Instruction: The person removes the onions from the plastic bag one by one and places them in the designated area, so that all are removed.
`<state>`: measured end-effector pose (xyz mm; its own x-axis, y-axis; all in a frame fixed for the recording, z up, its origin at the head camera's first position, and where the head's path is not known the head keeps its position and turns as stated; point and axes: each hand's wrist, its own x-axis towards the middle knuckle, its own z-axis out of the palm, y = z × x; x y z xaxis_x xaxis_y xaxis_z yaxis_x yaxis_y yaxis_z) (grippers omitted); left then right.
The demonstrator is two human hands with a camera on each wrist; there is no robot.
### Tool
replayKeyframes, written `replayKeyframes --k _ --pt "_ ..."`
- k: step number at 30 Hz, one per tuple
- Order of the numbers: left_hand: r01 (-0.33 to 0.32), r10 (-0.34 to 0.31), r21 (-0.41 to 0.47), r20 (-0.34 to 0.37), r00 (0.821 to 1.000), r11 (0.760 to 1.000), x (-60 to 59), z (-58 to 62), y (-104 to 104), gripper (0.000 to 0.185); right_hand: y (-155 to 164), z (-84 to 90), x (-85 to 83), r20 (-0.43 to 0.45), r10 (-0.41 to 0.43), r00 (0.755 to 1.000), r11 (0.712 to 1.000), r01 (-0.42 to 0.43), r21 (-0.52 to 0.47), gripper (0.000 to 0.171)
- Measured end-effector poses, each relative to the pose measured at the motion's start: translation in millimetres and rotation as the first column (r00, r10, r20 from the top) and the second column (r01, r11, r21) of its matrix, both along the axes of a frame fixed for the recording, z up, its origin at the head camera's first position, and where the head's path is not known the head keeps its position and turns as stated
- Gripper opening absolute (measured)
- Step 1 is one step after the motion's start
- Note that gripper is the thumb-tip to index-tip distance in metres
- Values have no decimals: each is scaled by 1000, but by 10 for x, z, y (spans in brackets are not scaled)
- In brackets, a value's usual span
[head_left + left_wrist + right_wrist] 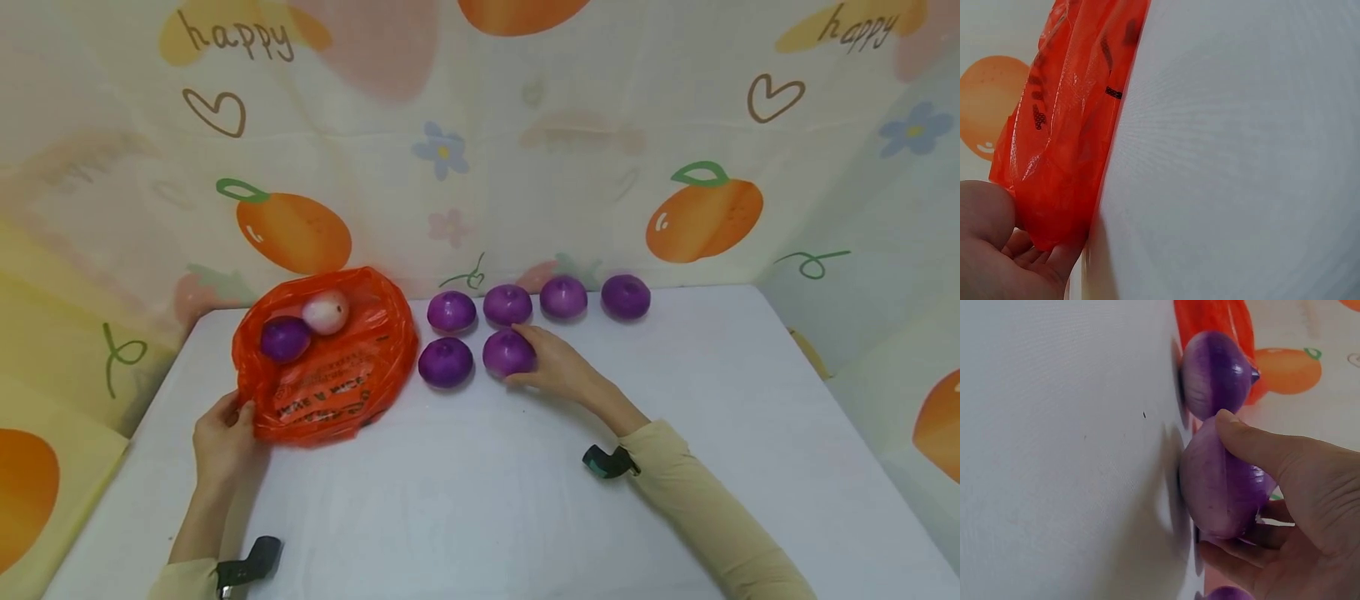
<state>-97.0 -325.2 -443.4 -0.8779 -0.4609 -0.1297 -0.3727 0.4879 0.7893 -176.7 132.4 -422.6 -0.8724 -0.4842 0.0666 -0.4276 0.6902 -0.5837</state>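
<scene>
At the left of the table lies a red plastic bag (337,375), its mouth spread wide. Inside it are a purple onion (285,340) and a pale, whitish onion (326,312). My left hand (223,433) pinches the bag's near left edge between thumb and fingers, as the left wrist view also shows. My right hand (558,367) grips a purple onion (1222,481) at the right end of the front row, thumb on one side and fingers on the other. Beside it, on the bag's side, sits another purple onion (446,363), seen in the right wrist view too.
Behind these two stands a back row of purple onions: one (452,312) nearest the bag, then others (507,305) (563,298), and a darker one (626,297) at the right end. A white cloth (450,500) covers the table. A printed curtain (495,192) hangs behind it.
</scene>
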Motion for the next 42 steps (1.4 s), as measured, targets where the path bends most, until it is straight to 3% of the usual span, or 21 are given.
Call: replayKeyframes --k 11,19,25,29,32,38,42 --pt "1 -1 18 -2 1000 1000 -41 42 11 48 -17 56 -34 -29 55 998 999 -55 2 88" --pt "5 -5 -3 -13 1000 1000 -57 38 35 46 -61 195 -40 -28 1 1000 999 -2 -36 82" --pt "7 -7 10 1 1000 1000 -49 34 38 47 -298 335 -35 -118 2 993 986 -21 -164 72" --pt "16 -16 20 3 1000 1000 -51 27 36 48 -557 379 -33 -162 5 987 985 -33 -170 66" --pt "18 -18 14 -1 1000 1000 -38 22 38 48 -758 375 -20 -142 11 990 980 -39 -196 62" --pt "12 -12 1 11 1000 1000 6 20 17 48 -1156 325 -30 7 14 1000 937 -11 -348 61" --pt "17 -17 -25 -9 1000 1000 15 24 1 47 -1357 287 -51 35 0 999 925 14 -381 60"
